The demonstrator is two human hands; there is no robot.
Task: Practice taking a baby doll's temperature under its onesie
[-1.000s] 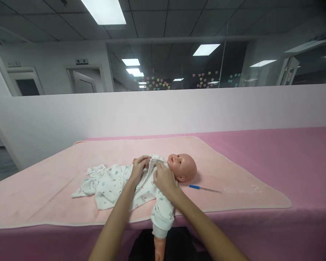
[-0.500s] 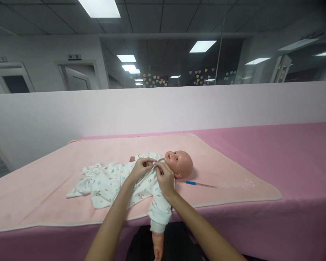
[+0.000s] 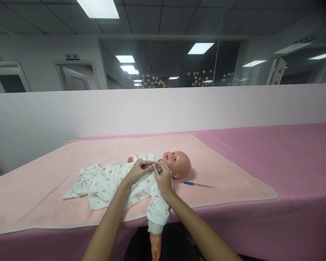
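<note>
A baby doll (image 3: 180,164) lies on its back with its head to the right, dressed in a white printed romper (image 3: 105,183). At the doll's upper chest, just below the chin, my left hand (image 3: 139,170) pinches the romper's front edge. My right hand (image 3: 163,178) grips the same edge close beside it, fingertips nearly meeting the left ones. Whatever small fastening may be between the fingers is too small to make out. One doll arm (image 3: 155,244) hangs over the table's near edge, its sleeve under my right wrist.
Beneath the doll is a peach blanket (image 3: 43,181) over a pink tablecloth (image 3: 296,159). A thin stick with a blue end (image 3: 188,183) lies by the doll's head. Behind the table runs a low white wall (image 3: 163,110) with glass above.
My fingertips have shifted slightly at the romper's neckline, still pinching it. The whole scene sits a little further left in view; the doll and stick stay in place.
</note>
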